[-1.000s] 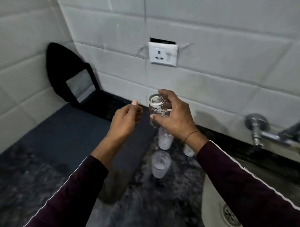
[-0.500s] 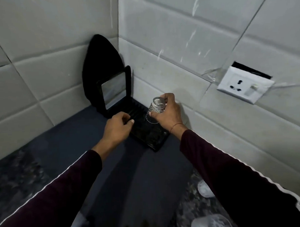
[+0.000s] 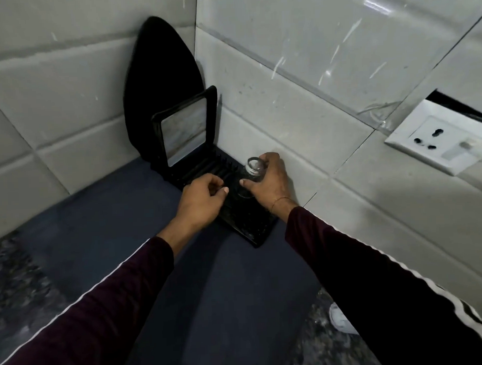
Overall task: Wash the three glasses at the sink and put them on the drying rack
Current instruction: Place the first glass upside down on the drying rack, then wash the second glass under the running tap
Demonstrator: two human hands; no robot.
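Observation:
A clear patterned glass (image 3: pixel 253 169) is upside down in my right hand (image 3: pixel 266 182), low over the black drying rack (image 3: pixel 237 212) that lies against the tiled wall; whether it touches the rack I cannot tell. My left hand (image 3: pixel 201 201) hovers just left of it above the rack, fingers loosely curled, holding nothing. Another glass (image 3: pixel 340 322) shows partly at the lower right on the speckled counter, half hidden behind my right sleeve. The sink is out of view.
A black-framed panel (image 3: pixel 185 133) stands upright at the rack's far end, with a black pointed board (image 3: pixel 160 84) behind it in the corner. A dark blue mat (image 3: pixel 127 241) covers the counter. A white wall socket (image 3: pixel 438 142) sits at the right.
My view swung left from the sink to the corner. My right hand carried the glass over and lowered it onto the rack. My left hand followed alongside.

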